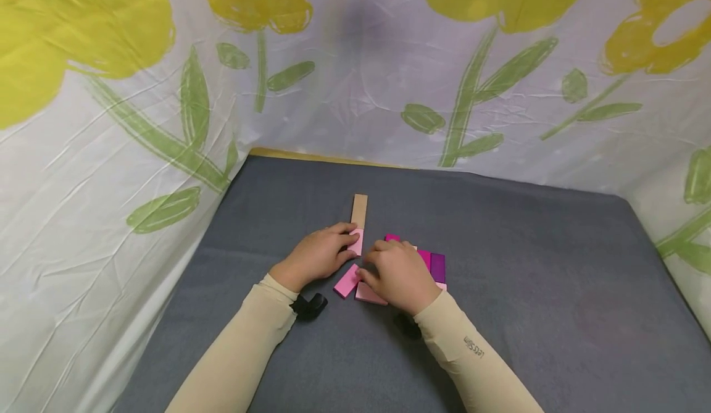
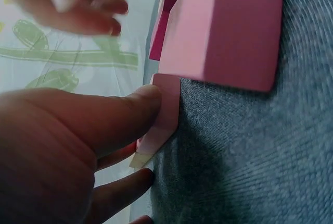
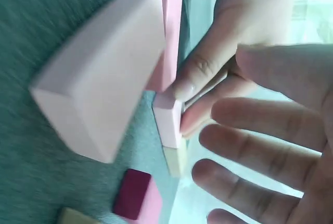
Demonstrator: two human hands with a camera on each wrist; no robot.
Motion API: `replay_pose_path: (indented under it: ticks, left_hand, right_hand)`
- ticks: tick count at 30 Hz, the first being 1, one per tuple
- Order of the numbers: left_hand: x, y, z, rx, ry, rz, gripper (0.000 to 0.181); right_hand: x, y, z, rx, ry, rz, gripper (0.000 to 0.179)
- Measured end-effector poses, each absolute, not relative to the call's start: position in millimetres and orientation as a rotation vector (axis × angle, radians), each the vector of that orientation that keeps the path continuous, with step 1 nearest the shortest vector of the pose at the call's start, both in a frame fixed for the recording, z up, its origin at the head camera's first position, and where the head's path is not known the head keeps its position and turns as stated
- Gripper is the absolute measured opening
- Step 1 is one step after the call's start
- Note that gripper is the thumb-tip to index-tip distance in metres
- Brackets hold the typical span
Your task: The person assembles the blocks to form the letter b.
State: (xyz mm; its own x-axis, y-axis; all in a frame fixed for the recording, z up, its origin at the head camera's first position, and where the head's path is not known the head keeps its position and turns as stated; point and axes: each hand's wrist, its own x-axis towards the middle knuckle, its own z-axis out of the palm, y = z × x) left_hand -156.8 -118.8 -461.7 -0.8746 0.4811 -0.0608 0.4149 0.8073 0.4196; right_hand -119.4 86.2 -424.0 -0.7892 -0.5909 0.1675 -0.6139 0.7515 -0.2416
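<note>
My left hand [image 1: 316, 254] pinches a pale pink block [image 1: 357, 243] between thumb and fingers, flat on the dark cloth. That block's far end meets a bare wooden block [image 1: 360, 209], making a straight line, as the right wrist view also shows with the pale pink block [image 3: 169, 122]. My right hand [image 1: 404, 275] hovers over other blocks; its fingers [image 3: 255, 114] are spread, with nothing held. Below and between the hands lie a bright pink block [image 1: 347, 281] and a light pink block [image 1: 370, 294]. Part of the group is hidden under my right hand.
Right of my right hand lie a purple block [image 1: 437, 268] and a magenta block [image 1: 424, 258]; another magenta block [image 1: 392, 237] shows beyond its fingers. A dark grey cloth [image 1: 533, 302] covers the table. A white curtain [image 1: 361, 92] with printed flowers hangs behind.
</note>
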Motion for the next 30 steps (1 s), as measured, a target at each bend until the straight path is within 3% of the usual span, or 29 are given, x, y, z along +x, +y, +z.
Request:
replay_pose_path:
  ticks: [14,30]
  left_hand:
    - [-157.4,-118.0,-464.1,0.716,2.825,0.571,0.05]
    - [-157.0,-119.1,-457.7,0.673,2.777,0.587,0.048]
  right_hand:
    - [-88.1,83.8,-446.1,0.95,-2.755,0.5,0.028]
    - [-85.4,72.1,-457.2,0.914,-2.759,0.4,0.027]
